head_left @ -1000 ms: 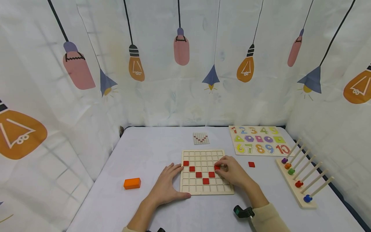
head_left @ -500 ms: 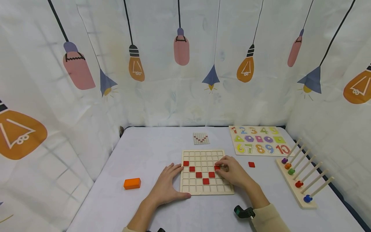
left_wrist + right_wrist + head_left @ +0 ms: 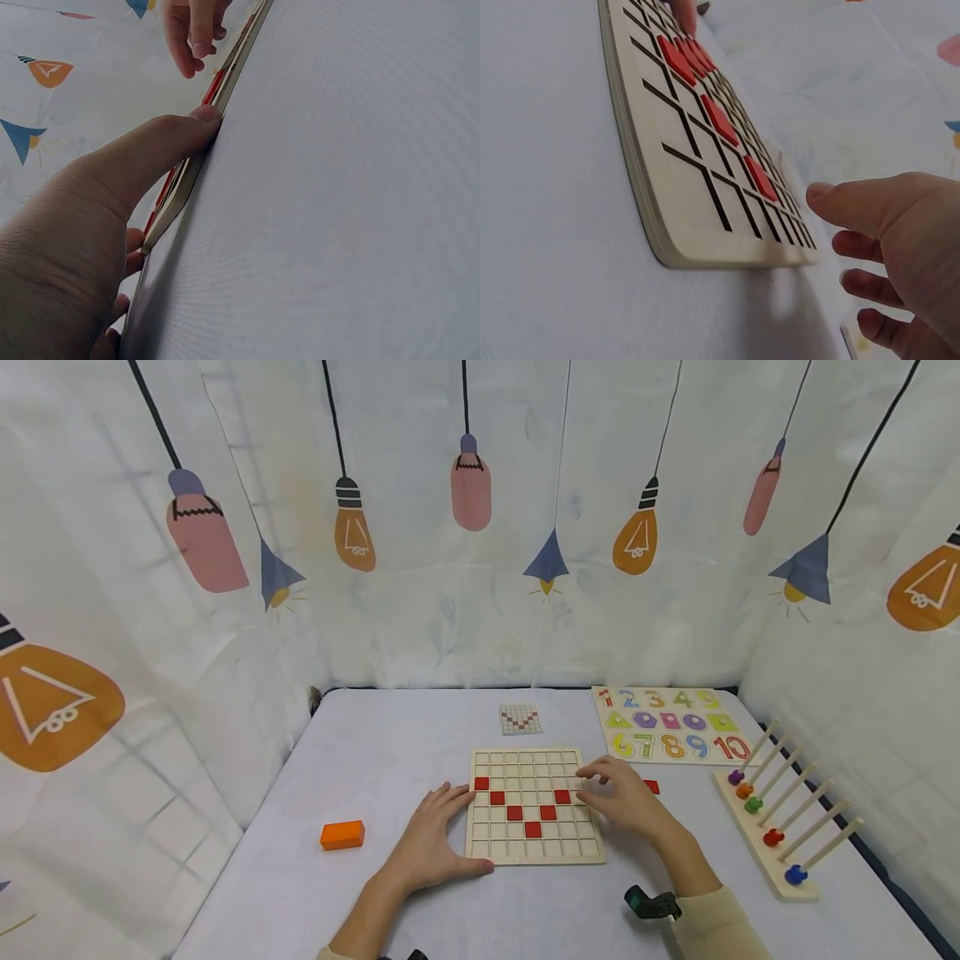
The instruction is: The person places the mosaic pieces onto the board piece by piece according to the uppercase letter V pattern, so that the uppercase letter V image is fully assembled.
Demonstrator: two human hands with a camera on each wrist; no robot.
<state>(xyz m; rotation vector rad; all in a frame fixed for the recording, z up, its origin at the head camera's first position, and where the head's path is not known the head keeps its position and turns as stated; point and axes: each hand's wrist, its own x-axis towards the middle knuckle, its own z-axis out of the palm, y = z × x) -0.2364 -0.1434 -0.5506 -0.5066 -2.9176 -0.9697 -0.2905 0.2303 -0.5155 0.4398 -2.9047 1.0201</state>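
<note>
A wooden grid board [image 3: 525, 851] lies on the white table with several red square tiles set in its cells in a V shape. My left hand [image 3: 433, 839] spreads around the board's near left corner, fingers touching the left edge and thumb pressing the front edge. In the left wrist view the thumb [image 3: 161, 150] lies along that edge. My right hand [image 3: 624, 797] hovers at the board's right edge, fingers loosely bent and apart, holding nothing. Close to its fingertips sits the rightmost tile [image 3: 562, 797]. Another red tile [image 3: 652, 787] lies on the cloth, partly hidden by the right hand.
Behind the board lies a small card [image 3: 521, 719] printed with a red V on a grid. A number and shape puzzle board [image 3: 678, 743] is at the back right, near a pegged wooden rack [image 3: 776, 852] with coloured pieces. An orange block [image 3: 342, 835] lies at the left.
My right hand has let go of the rightmost red tile and moved right, away from it; the tile stays in its cell. The left hand has not moved.
</note>
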